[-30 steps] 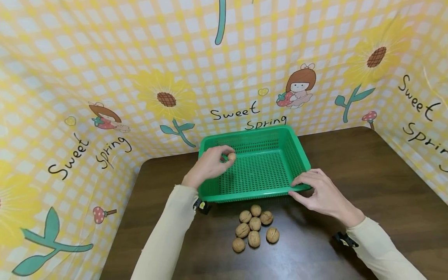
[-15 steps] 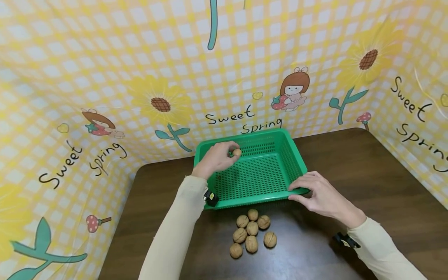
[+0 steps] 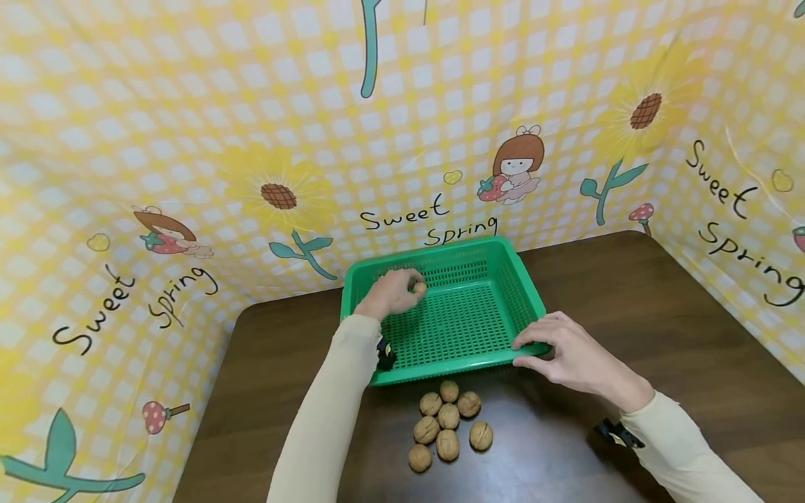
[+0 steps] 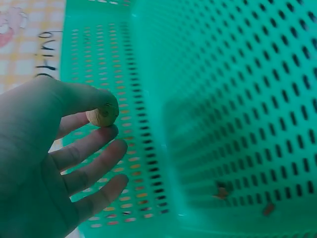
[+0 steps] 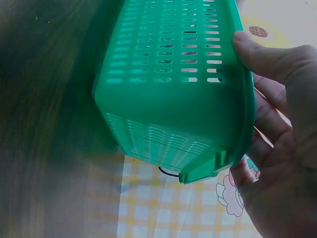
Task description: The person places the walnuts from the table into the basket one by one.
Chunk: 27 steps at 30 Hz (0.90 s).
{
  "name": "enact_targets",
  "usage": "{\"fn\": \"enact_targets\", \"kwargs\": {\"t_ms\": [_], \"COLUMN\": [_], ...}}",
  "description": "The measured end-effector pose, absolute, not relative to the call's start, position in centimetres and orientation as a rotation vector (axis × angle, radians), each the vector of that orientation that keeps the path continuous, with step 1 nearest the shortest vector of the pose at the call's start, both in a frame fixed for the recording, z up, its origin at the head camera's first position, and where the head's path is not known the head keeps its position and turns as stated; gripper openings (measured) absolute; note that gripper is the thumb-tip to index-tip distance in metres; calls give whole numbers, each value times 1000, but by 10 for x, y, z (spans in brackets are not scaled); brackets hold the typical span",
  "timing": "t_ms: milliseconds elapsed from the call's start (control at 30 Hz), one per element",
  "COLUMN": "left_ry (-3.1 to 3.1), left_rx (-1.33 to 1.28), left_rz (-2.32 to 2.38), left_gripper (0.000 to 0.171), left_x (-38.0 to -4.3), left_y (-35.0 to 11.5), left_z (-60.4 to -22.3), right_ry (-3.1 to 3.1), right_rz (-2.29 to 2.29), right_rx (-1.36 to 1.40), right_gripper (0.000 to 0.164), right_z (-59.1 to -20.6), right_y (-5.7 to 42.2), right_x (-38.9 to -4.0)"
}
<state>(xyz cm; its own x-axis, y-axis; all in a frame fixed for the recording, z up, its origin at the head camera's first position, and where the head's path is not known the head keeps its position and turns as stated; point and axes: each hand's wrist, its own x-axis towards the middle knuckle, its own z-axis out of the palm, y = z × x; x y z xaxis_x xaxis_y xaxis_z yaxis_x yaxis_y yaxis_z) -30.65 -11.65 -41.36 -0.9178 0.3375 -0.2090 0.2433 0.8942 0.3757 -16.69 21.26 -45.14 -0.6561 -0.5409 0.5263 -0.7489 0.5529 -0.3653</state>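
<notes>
My left hand reaches in over the left part of a green plastic basket. A walnut is pinched between its thumb and fingertips, and the other fingers spread out beside the basket's slotted wall in the left wrist view. At the near right corner, my right hand grips the basket's rim, thumb on the outer side and fingers over the inner side. Several walnuts lie in a loose group on the table in front of the basket, one a little apart on the right.
The dark wooden table backs onto a yellow checked cloth with printed flowers and lettering, which also rises at both sides. Small brown bits lie on the basket floor. Each wrist wears a black camera band.
My left hand has moved right and then lower into the basket, still pinching the walnut. My right hand keeps its grip on the rim. The head view has shifted slightly.
</notes>
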Motion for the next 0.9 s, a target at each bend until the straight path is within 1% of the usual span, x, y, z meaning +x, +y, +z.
{"fn": "enact_targets", "kwargs": {"t_ms": [267, 567, 733, 900], "left_ry": [2731, 2722, 2722, 2748], "left_rx": [433, 432, 449, 505], "left_rz": [471, 497, 504, 531], "left_gripper": [39, 40, 44, 48], "left_x": [-303, -301, -302, -297], "left_y": [-119, -119, -117, -116], "left_z": [-440, -446, -438, -412], "right_ry": [-2448, -2464, -2467, -2459], "right_rz": [849, 858, 859, 860], "right_rx": [1035, 1022, 1017, 1025], "right_gripper": [26, 26, 25, 26], "right_z": [-453, -453, -452, -452], "right_y": [213, 212, 212, 212], "right_x": [-167, -164, -165, -165]}}
